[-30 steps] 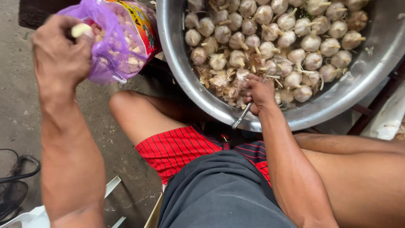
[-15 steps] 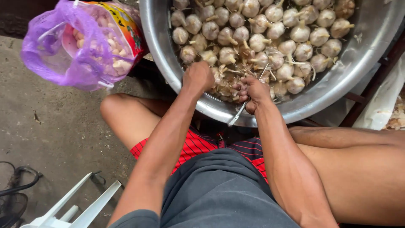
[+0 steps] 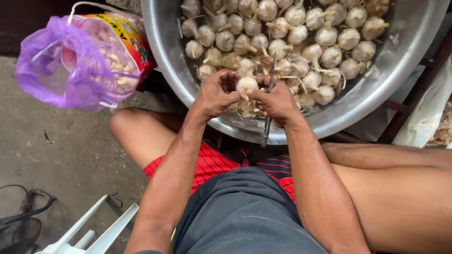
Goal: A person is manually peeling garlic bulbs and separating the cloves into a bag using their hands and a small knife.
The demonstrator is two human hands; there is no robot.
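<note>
A garlic bulb [image 3: 246, 84] is pinched between the fingers of the left hand [image 3: 214, 94] and right hand [image 3: 277, 101] over the near rim of the steel basin [image 3: 160, 51], so scraps are caught. A thin knife [image 3: 269, 106] is clamped in the right hand. Left of the basin, a purple mesh bag [image 3: 70, 70] is seen around a packet with an orange-yellow label [image 3: 123, 35].

One purple mesh bag [image 3: 70, 70] sits in the upper left of the frame, bulging and rounded, with pale garlic cloves visible through the net. A printed label [image 3: 129, 40] in orange, yellow and red covers its right side, just beside the rim of the metal basin [image 3: 160, 56].
</note>
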